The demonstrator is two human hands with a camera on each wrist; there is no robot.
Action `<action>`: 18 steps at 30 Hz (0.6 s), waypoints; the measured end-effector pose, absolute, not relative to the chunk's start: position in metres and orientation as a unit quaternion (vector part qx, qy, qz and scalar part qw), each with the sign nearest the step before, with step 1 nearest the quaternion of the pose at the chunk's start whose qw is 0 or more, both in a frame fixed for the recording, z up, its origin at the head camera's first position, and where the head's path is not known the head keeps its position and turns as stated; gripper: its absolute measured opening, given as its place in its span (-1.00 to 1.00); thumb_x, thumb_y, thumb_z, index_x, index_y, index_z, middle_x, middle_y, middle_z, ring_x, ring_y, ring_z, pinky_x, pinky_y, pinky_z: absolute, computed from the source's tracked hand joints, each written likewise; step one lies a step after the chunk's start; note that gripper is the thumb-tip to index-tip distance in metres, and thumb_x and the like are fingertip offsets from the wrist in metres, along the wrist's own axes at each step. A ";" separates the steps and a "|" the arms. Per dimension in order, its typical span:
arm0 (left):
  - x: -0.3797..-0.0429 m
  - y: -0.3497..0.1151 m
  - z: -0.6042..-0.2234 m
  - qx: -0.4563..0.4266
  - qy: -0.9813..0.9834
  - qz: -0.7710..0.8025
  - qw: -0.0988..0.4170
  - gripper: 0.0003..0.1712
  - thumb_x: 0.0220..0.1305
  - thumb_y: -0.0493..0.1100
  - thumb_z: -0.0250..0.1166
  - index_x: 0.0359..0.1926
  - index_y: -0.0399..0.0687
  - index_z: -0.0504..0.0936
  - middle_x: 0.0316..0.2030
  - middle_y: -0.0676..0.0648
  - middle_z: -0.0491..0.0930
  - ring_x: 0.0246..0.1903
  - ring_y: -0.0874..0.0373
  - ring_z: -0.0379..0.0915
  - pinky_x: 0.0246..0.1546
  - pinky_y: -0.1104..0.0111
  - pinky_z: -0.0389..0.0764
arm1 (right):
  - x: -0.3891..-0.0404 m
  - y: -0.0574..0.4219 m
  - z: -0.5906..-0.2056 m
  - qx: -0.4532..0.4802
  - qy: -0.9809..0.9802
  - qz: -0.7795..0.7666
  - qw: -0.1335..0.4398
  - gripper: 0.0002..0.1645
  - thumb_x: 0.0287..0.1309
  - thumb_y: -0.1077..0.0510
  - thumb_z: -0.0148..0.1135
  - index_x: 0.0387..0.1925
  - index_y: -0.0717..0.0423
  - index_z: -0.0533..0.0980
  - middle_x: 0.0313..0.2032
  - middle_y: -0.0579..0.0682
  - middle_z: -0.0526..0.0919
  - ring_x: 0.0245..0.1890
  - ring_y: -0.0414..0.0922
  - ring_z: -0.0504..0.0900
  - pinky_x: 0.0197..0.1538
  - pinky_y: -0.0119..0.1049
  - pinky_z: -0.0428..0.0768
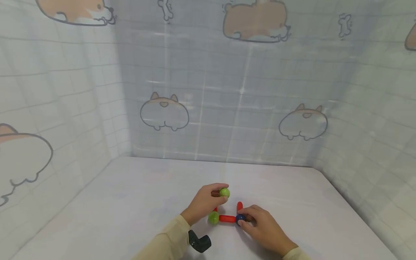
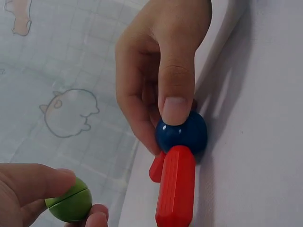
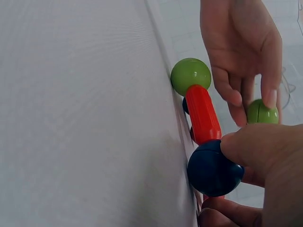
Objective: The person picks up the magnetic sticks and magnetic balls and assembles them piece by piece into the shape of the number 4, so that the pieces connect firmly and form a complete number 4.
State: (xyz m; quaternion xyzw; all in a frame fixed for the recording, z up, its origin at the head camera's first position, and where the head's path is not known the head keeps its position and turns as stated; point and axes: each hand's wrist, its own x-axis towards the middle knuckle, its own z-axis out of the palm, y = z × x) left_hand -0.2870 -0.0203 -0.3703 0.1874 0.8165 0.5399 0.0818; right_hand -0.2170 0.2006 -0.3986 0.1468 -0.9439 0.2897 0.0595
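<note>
Head view puts a dark wrist strap (image 1: 199, 242) nearest, on the pale sleeve of the left arm. Just beyond it the right hand (image 1: 264, 229) rests on the white table (image 1: 130, 202) with thumb and fingers curled round a dark blue ball (image 1: 240, 218); the left wrist view shows the thumb (image 2: 176, 97) pressing on top of that ball (image 2: 182, 132), and the right wrist view shows the same ball (image 3: 214, 169) pinched against the table surface. A red rod (image 1: 226, 218) lies flat from the blue ball to a green ball (image 1: 213, 217) on the table, touching both; in the right wrist view this rod (image 3: 202, 113) joins the green ball (image 3: 190, 75) at its far end. A second red rod (image 1: 239, 206) stands up from the blue ball, its top bare. Slightly farther off, the left hand (image 1: 203, 202) hovers above the green ball, pinching a second green ball (image 1: 224, 193) between thumb and fingertips, clear of the table; the left wrist view shows that ball (image 2: 71, 203) gripped by the fingers. Another red piece (image 1: 215, 209) peeks out under this hand, mostly hidden. Beyond stands a backdrop (image 1: 240, 90) of grid cloth printed with cartoon dogs.
</note>
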 end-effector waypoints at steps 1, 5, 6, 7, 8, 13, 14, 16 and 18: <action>-0.288 -0.019 -0.370 0.190 0.814 0.542 0.086 -0.55 0.23 -0.07 0.36 0.15 0.18 0.60 -0.10 0.11 0.58 -0.08 0.09 0.50 -0.18 0.26 0.63 | -0.218 0.201 -0.399 0.147 -0.944 0.288 0.059 -0.66 0.17 -0.17 0.30 -0.09 -0.12 0.65 -0.28 -0.35 0.52 -0.32 -0.30 0.46 -0.25 -0.38 0.51; -0.291 -0.011 -0.369 0.210 0.809 0.540 0.096 -0.59 0.23 -0.11 0.35 0.13 0.17 0.61 -0.07 0.08 0.57 -0.10 0.08 0.50 -0.29 0.23 0.64 | -0.218 0.201 -0.400 0.144 -0.946 0.285 0.062 -0.70 0.16 -0.15 0.32 -0.10 -0.17 0.64 -0.30 -0.35 0.50 -0.33 -0.28 0.45 -0.26 -0.39 0.51; -0.291 -0.009 -0.369 0.213 0.808 0.540 0.098 -0.60 0.23 -0.12 0.35 0.11 0.17 0.62 -0.07 0.08 0.57 -0.11 0.08 0.51 -0.30 0.23 0.64 | -0.219 0.201 -0.400 0.144 -0.946 0.285 0.063 -0.70 0.16 -0.14 0.32 -0.10 -0.18 0.64 -0.30 -0.36 0.50 -0.33 -0.28 0.45 -0.26 -0.38 0.51; -0.292 -0.008 -0.369 0.215 0.808 0.539 0.099 -0.61 0.23 -0.12 0.35 0.11 0.17 0.62 -0.07 0.07 0.58 -0.12 0.09 0.51 -0.31 0.23 0.63 | -0.219 0.201 -0.400 0.145 -0.945 0.286 0.063 -0.70 0.16 -0.14 0.32 -0.10 -0.17 0.64 -0.30 -0.36 0.50 -0.33 -0.28 0.45 -0.26 -0.38 0.51; -0.293 -0.006 -0.369 0.216 0.807 0.540 0.102 -0.61 0.24 -0.12 0.35 0.10 0.17 0.62 -0.07 0.07 0.58 -0.14 0.09 0.53 -0.31 0.22 0.63 | -0.219 0.202 -0.400 0.145 -0.945 0.286 0.063 -0.70 0.16 -0.14 0.32 -0.10 -0.17 0.64 -0.30 -0.36 0.50 -0.33 -0.28 0.45 -0.25 -0.38 0.52; -0.295 0.002 -0.370 0.201 0.797 0.558 0.114 -0.59 0.24 -0.15 0.34 0.13 0.09 0.61 -0.08 -0.01 0.58 -0.25 0.04 0.62 -0.22 0.17 0.63 | -0.218 0.202 -0.399 0.146 -0.942 0.298 0.055 -0.70 0.15 -0.14 0.33 -0.11 -0.18 0.64 -0.28 -0.36 0.51 -0.31 -0.28 0.47 -0.21 -0.37 0.54; -0.295 0.003 -0.370 0.195 0.796 0.562 0.116 -0.59 0.24 -0.16 0.33 0.13 0.06 0.60 -0.08 -0.02 0.58 -0.27 0.02 0.63 -0.21 0.15 0.63 | -0.218 0.203 -0.399 0.144 -0.941 0.302 0.053 -0.70 0.15 -0.14 0.34 -0.11 -0.18 0.64 -0.28 -0.36 0.52 -0.31 -0.28 0.47 -0.19 -0.36 0.54; -0.295 0.005 -0.370 0.184 0.797 0.563 0.115 -0.59 0.23 -0.16 0.32 0.13 0.03 0.61 -0.10 -0.04 0.60 -0.28 0.02 0.63 -0.19 0.14 0.63 | -0.218 0.203 -0.399 0.145 -0.938 0.311 0.050 -0.71 0.15 -0.14 0.34 -0.11 -0.18 0.64 -0.27 -0.35 0.53 -0.29 -0.29 0.49 -0.15 -0.33 0.55; -0.295 0.007 -0.370 0.177 0.799 0.562 0.115 -0.58 0.22 -0.17 0.32 0.12 0.01 0.61 -0.11 -0.05 0.61 -0.28 0.01 0.63 -0.19 0.14 0.63 | -0.217 0.203 -0.399 0.144 -0.935 0.320 0.047 -0.69 0.14 -0.15 0.34 -0.11 -0.17 0.64 -0.26 -0.34 0.53 -0.28 -0.29 0.49 -0.14 -0.31 0.56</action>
